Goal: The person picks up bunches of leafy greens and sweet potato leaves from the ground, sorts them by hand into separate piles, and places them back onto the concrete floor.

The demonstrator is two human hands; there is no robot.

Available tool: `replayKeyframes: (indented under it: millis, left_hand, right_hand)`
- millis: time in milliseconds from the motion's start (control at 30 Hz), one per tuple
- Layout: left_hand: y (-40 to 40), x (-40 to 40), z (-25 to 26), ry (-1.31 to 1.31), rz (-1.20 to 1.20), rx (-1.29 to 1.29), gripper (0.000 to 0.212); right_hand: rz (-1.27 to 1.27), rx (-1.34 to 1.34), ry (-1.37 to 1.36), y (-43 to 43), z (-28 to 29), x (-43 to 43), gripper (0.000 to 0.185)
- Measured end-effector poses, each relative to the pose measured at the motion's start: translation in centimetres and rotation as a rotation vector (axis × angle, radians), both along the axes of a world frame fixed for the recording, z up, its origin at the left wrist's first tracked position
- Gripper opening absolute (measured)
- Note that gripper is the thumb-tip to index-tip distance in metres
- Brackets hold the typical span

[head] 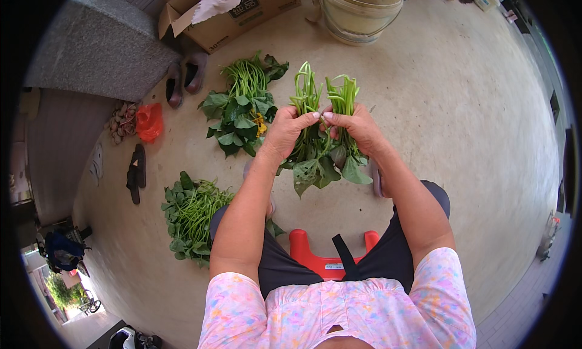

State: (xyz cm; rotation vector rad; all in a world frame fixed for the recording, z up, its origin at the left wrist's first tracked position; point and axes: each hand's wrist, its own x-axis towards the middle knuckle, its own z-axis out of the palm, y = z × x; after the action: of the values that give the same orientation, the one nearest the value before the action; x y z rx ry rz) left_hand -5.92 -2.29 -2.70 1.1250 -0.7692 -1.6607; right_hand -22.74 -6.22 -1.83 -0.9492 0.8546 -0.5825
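Observation:
My left hand [287, 130] grips a bunch of long-stemmed leafy greens [305, 92], stems up and leaves hanging down. Another bunch of the same greens [344, 94] is held in my right hand [361, 126]. Both thumbs nearly meet at a single stem between the bunches. Some of the hanging leaves [309, 172] have holes in them. On the floor beyond my left hand lies a pile of greens [243, 106] with a yellow flower [260, 124] at its edge. A larger heap of greens [198, 217] rests beside my left leg.
A cardboard box [254, 19] and a pale plastic bucket [359, 19] stand ahead. Brown shoes [194, 74], a red plastic bag [149, 122] and a black sandal [135, 172] lie to the left. Beneath me is a red plastic stool [302, 251].

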Motion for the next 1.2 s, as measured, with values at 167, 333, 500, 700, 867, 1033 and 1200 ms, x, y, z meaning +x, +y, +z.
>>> replayKeyframes:
  millis: [167,333,500,700,867,1033,1200]
  left_hand:
    - [0.1,-0.4,0.0,-0.024,-0.054,0.016,0.022]
    - [0.4,-0.7,0.9,-0.015,-0.133,0.009,0.020]
    - [0.0,0.0,0.1,-0.128,0.015,0.051,0.016]
    - [-0.6,2.5,-0.1,-0.080,0.282,0.108,0.012]
    - [-0.4,3.1,0.5,-0.105,0.307,0.080,0.012]
    - [-0.3,4.1,0.6,-0.106,0.348,0.077,0.012]
    - [-0.2,4.9,0.7,-0.062,0.387,0.068,0.012]
  right_hand:
    - [0.015,0.043,-0.053,0.0,-0.7,-0.6,0.017]
    - [-0.008,0.140,-0.178,-0.2,-0.4,-1.5,0.014]
    - [-0.067,0.205,-0.296,-0.7,0.4,-2.3,0.014]
    - [-0.146,0.229,-0.320,-1.3,0.6,-3.0,0.015]
    - [-0.190,0.243,-0.432,-2.1,-1.0,-3.4,0.015]
    - [-0.248,0.262,-0.374,-2.3,-1.4,-3.7,0.016]
    - [-0.444,0.293,-0.356,-3.0,-0.3,-4.5,0.012]
